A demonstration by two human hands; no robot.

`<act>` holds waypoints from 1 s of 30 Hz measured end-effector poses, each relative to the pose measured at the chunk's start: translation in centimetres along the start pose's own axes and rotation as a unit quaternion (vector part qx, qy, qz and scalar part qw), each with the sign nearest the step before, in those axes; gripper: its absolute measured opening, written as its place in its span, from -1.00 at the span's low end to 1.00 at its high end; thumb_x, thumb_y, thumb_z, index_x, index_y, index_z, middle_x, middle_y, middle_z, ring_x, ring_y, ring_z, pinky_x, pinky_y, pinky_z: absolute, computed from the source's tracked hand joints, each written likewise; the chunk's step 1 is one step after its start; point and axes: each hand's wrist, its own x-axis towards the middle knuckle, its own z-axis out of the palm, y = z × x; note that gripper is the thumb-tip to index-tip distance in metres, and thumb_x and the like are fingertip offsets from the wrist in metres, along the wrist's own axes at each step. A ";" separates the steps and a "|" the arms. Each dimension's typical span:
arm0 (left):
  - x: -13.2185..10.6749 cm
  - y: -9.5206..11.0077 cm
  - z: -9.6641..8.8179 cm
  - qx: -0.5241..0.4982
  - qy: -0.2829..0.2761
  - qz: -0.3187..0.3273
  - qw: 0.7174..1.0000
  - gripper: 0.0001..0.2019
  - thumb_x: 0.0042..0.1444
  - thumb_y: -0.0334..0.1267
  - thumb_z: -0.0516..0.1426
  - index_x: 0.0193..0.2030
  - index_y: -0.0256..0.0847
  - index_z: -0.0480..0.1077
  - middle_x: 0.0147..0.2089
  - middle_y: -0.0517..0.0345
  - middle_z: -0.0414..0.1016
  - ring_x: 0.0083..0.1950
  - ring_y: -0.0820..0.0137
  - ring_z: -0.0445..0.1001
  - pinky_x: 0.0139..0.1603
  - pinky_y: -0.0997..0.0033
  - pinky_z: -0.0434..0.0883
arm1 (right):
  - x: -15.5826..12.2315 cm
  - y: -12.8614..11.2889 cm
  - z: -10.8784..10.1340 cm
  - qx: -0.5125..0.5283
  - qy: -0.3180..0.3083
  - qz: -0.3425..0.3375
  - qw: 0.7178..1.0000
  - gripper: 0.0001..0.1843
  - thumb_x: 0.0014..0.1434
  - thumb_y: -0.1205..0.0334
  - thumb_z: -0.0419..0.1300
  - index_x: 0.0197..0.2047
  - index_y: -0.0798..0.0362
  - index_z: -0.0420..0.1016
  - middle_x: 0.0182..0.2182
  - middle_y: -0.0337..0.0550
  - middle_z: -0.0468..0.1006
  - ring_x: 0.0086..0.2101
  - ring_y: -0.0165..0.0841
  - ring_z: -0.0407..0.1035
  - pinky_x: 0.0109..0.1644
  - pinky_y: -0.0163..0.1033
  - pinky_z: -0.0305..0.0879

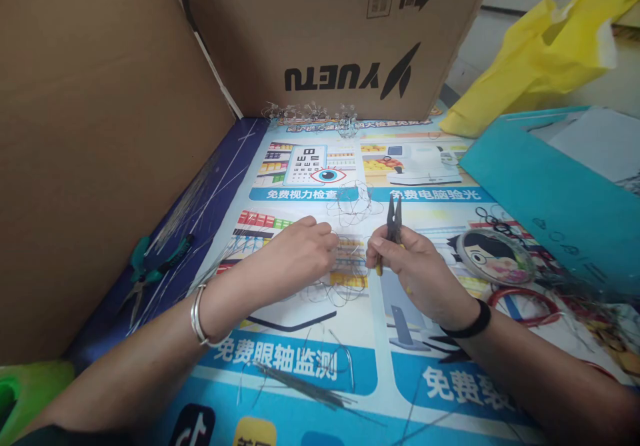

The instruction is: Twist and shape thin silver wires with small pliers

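My left hand is closed in a pinch on thin wire just above the printed mat. A silver bangle sits on that wrist. My right hand grips small black pliers with their jaws pointing up and away; a black band is on that wrist. The two hands are a few centimetres apart, with the tangled wire running between them. More loose wire loops lie just beyond the hands.
Cardboard walls stand at left and behind. Teal-handled cutters lie at left. A bundle of straight wires lies near me. At right: a teal folder, yellow bag, round disc, red rings.
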 end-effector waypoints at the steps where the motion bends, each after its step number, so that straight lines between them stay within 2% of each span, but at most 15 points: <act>1: 0.2 0.0 -0.1 0.003 -0.007 0.012 1.000 -0.81 0.10 -0.48 0.12 -0.51 -0.21 0.36 -0.44 0.12 0.37 -0.29 0.30 0.29 -0.25 0.26 0.14 | 0.0 0.0 0.0 0.001 0.000 0.002 1.000 -0.81 0.13 0.09 0.18 -0.38 0.02 0.32 -0.56 -0.26 0.42 -0.47 -0.39 0.28 -0.40 -0.25 0.15; 4: 0.5 0.0 -0.1 -0.008 -0.016 0.035 0.999 -0.78 0.05 -0.53 0.12 -0.54 -0.19 0.34 -0.44 0.11 0.38 -0.28 0.28 0.29 -0.28 0.26 0.15 | 0.0 -0.1 0.0 0.004 0.000 0.004 1.000 -0.80 0.12 0.08 0.18 -0.38 0.02 0.31 -0.56 -0.26 0.42 -0.48 -0.39 0.28 -0.40 -0.25 0.14; 9: 0.6 -0.6 0.3 -0.058 -0.001 0.045 0.997 -0.75 0.00 -0.59 0.12 -0.56 -0.19 0.31 -0.43 0.12 0.37 -0.28 0.30 0.29 -0.29 0.28 0.14 | 0.0 -0.2 0.1 0.013 0.001 0.008 1.000 -0.79 0.11 0.08 0.18 -0.38 0.02 0.30 -0.56 -0.26 0.42 -0.47 -0.39 0.28 -0.40 -0.25 0.14; 15: 0.1 -1.3 0.5 -0.021 -0.041 0.058 0.997 -0.87 0.11 -0.46 0.09 -0.42 -0.20 0.36 -0.36 0.10 0.40 -0.26 0.29 0.30 -0.28 0.28 0.20 | 0.0 -0.2 0.2 0.020 0.001 0.013 1.000 -0.80 0.09 0.09 0.20 -0.39 0.02 0.31 -0.58 -0.28 0.41 -0.50 -0.41 0.25 -0.41 -0.25 0.12; 18: -0.2 -1.2 0.4 -0.069 -0.055 0.025 0.996 -0.89 0.11 -0.44 0.06 -0.39 -0.21 0.37 -0.33 0.10 0.41 -0.25 0.31 0.32 -0.23 0.29 0.26 | 0.0 -0.2 0.2 0.011 0.000 0.007 1.000 -0.80 0.09 0.10 0.20 -0.40 0.03 0.31 -0.59 -0.29 0.40 -0.51 -0.42 0.24 -0.41 -0.26 0.12; 20: -0.5 -1.2 0.6 -0.135 -0.038 -0.007 0.990 -0.88 0.08 -0.46 0.05 -0.37 -0.22 0.38 -0.29 0.10 0.40 -0.23 0.33 0.33 -0.19 0.33 0.30 | 0.0 -0.2 0.2 0.009 0.000 0.005 1.000 -0.80 0.08 0.10 0.20 -0.40 0.03 0.32 -0.59 -0.29 0.40 -0.51 -0.42 0.24 -0.41 -0.26 0.12; 23: -1.0 -1.2 1.5 -0.226 0.025 -0.051 0.972 -0.86 0.02 -0.49 0.07 -0.35 -0.20 0.40 -0.20 0.10 0.38 -0.14 0.34 0.32 -0.11 0.34 0.32 | 0.0 -0.1 0.2 0.004 0.001 0.007 1.000 -0.80 0.09 0.09 0.20 -0.40 0.03 0.32 -0.58 -0.28 0.41 -0.51 -0.42 0.25 -0.41 -0.26 0.12; 26: -1.5 -1.2 2.8 -0.269 0.090 -0.088 0.955 -0.86 -0.01 -0.49 0.10 -0.34 -0.17 0.40 -0.04 0.07 0.32 0.03 0.28 0.28 0.03 0.24 0.31 | 0.0 0.0 0.2 -0.003 0.005 0.009 1.000 -0.80 0.08 0.09 0.20 -0.38 0.02 0.32 -0.58 -0.30 0.42 -0.51 -0.43 0.25 -0.40 -0.26 0.13; 28: -1.7 -1.2 3.4 -0.283 0.110 -0.108 0.947 -0.86 -0.01 -0.48 0.10 -0.34 -0.17 0.38 0.13 0.04 0.24 0.14 0.22 0.21 0.11 0.14 0.28 | 0.0 0.0 0.2 -0.013 0.010 0.010 1.000 -0.80 0.08 0.09 0.20 -0.38 0.02 0.32 -0.58 -0.30 0.42 -0.51 -0.43 0.25 -0.39 -0.26 0.14; 30: -1.8 -1.3 3.8 -0.297 0.119 -0.118 0.940 -0.89 0.02 -0.47 0.09 -0.34 -0.18 0.35 0.22 0.02 0.19 0.20 0.20 0.18 0.15 0.08 0.26 | 0.0 0.0 0.3 -0.028 0.015 0.009 0.999 -0.80 0.09 0.08 0.19 -0.37 0.01 0.32 -0.58 -0.30 0.42 -0.51 -0.42 0.25 -0.39 -0.25 0.14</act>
